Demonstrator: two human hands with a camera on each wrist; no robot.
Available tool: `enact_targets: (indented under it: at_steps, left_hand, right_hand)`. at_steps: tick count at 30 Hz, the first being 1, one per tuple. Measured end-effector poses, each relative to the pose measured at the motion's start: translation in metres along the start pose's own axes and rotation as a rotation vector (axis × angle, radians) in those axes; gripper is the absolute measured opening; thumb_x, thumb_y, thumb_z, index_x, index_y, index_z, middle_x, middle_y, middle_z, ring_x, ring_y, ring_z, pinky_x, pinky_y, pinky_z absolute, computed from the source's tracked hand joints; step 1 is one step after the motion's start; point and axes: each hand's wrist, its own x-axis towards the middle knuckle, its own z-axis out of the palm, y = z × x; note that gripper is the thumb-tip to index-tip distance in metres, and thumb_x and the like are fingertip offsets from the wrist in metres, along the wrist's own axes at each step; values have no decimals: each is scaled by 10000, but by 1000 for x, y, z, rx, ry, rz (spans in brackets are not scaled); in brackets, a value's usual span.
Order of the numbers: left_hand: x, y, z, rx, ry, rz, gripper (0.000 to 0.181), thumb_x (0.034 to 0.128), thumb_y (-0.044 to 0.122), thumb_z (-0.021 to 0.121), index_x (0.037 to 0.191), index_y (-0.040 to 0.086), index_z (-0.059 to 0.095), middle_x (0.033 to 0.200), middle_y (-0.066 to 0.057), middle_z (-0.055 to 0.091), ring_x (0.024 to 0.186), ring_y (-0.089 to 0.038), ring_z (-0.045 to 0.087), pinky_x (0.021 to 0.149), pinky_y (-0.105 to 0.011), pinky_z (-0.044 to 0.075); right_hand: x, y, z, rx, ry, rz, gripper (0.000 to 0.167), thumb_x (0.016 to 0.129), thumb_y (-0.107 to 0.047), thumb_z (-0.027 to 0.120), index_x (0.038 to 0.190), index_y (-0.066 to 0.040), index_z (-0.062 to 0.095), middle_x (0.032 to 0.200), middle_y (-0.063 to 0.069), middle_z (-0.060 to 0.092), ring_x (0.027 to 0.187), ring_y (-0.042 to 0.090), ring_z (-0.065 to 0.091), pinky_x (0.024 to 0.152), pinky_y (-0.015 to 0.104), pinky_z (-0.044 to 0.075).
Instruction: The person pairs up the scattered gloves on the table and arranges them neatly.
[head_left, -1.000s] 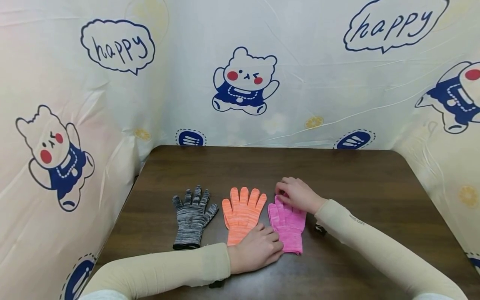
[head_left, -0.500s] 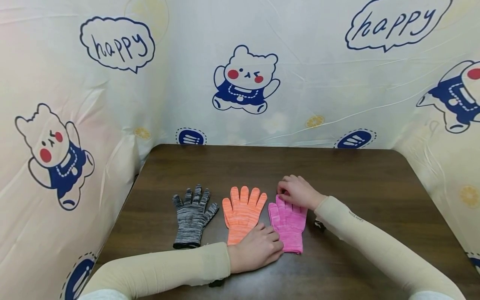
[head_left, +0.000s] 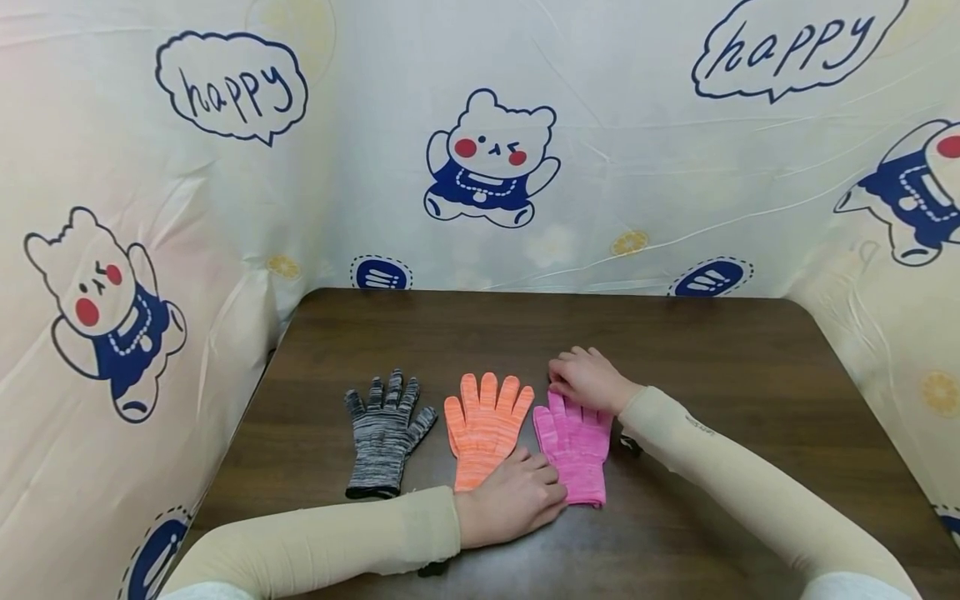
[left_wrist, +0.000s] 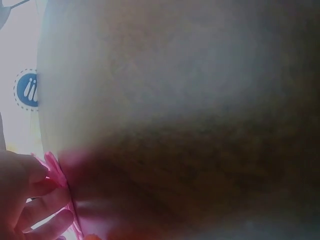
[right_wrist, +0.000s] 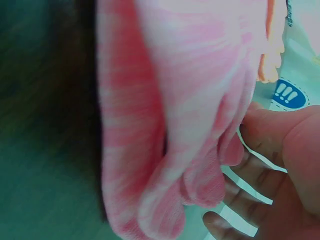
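Three knitted gloves lie flat in a row in the head view: a grey-and-black glove (head_left: 382, 442), an orange glove (head_left: 483, 425) and a pink glove (head_left: 581, 454). My left hand (head_left: 513, 496) covers part of the orange glove's cuff and reaches the pink glove's lower left edge. In the left wrist view, its thumb and fingers pinch pink fabric (left_wrist: 56, 170). At the far end, my right hand (head_left: 592, 379) has its thumb and fingertips on the pink glove's finger ends. The right wrist view shows it pinching a tip of the pink glove (right_wrist: 200, 100).
The brown wooden table (head_left: 712, 350) has rounded far corners. A pale curtain (head_left: 615, 167) printed with bears and "happy" bubbles surrounds it on the back and sides. Both forearms, in cream sleeves (head_left: 337, 533), extend over the table from its near side.
My right hand has shifted slightly left over the last half second, and the pink glove's finger end has moved a little left. The left hand and the other gloves stay put.
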Motion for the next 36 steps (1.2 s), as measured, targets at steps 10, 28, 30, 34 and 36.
enact_targets:
  at_steps: [10, 28, 30, 34, 36]
  left_hand:
    - [-1, -1, 1, -20, -6, -1, 154, 1035, 369, 642, 941, 282, 727, 895, 135, 658, 895, -75, 582, 747, -265, 361]
    - [0, -1, 0, -14, -24, 0, 157, 1036, 377, 639, 945, 287, 730, 897, 141, 659, 905, -77, 569, 756, -269, 361]
    - [0, -1, 0, -20, -26, 0, 149, 1033, 373, 644, 947, 287, 731, 899, 142, 659, 908, -75, 567, 759, -266, 359]
    - [0, -1, -1, -19, -22, 3, 142, 1029, 372, 652, 945, 287, 729, 899, 142, 655, 909, -75, 563, 762, -267, 357]
    - [0, -1, -1, -11, -17, 5, 151, 1032, 376, 646, 941, 285, 726, 896, 138, 653, 909, -79, 565, 761, -272, 360]
  right_hand:
    - [-3, -4, -2, 76, 54, -16, 111, 955, -289, 772, 920, -200, 714, 868, -65, 633, 863, 161, 541, 811, 383, 449]
    - [-12, -15, -2, 13, -32, -165, 208, 906, -341, 794, 799, -247, 642, 769, -125, 526, 821, 132, 441, 812, 390, 382]
    - [-12, -15, -2, 12, -24, -173, 197, 906, -324, 798, 808, -243, 647, 773, -122, 529, 823, 134, 441, 813, 393, 384]
    - [-12, -16, 0, 11, 17, -194, 185, 919, -271, 787, 806, -235, 645, 767, -115, 526, 819, 147, 445, 805, 396, 386]
    - [-11, -16, 1, 12, 39, -190, 181, 926, -254, 776, 809, -234, 640, 772, -113, 526, 825, 153, 450, 798, 391, 386]
